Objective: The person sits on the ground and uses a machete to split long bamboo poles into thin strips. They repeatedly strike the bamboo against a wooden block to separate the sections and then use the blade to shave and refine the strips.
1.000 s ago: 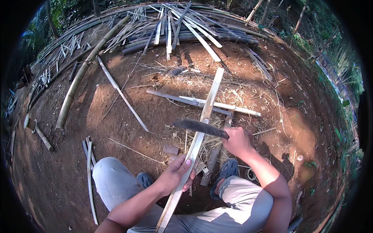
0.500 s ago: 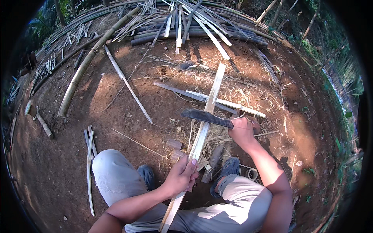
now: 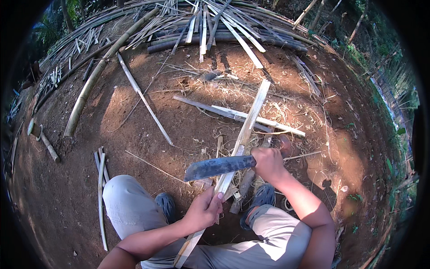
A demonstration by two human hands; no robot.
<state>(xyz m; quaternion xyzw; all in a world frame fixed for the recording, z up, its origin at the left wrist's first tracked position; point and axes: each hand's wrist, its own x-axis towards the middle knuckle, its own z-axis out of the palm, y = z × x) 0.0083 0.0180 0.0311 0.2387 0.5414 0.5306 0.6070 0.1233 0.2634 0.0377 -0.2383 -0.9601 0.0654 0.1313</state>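
— How are the two hands set?

— The right hand (image 3: 268, 163) has its grip closed tight round the handle of a broad dark chopping knife (image 3: 219, 167), blade pointing to the person's left and lying across a long split bamboo slat (image 3: 244, 134). The left hand (image 3: 205, 210) has its grip clamped on the same slat lower down, close to the lap, fingers wrapped round its edge.

— Why one hand so low?

— I'd judge it steadies the slat and keeps the fingers on the near side of the blade. The slat runs up from between the knees (image 3: 134, 201) and slopes away over the ground (image 3: 134, 112), its far end lying across two thinner strips (image 3: 233, 113) well out in front.

— And around the feet?

— Pale shavings and curled slivers (image 3: 286, 112) litter the soil just beyond the shoes (image 3: 262, 197), thickest where the blade sits, which fits with trimming being done there. A short dark stub of cane (image 3: 244, 188) lies beside the right shoe.

— Farther off?

— A thick bamboo pole (image 3: 89, 94) lies toward the left edge of the ground, and a heap of split canes (image 3: 215, 27) is stacked along the far edge, well clear of the working spot.
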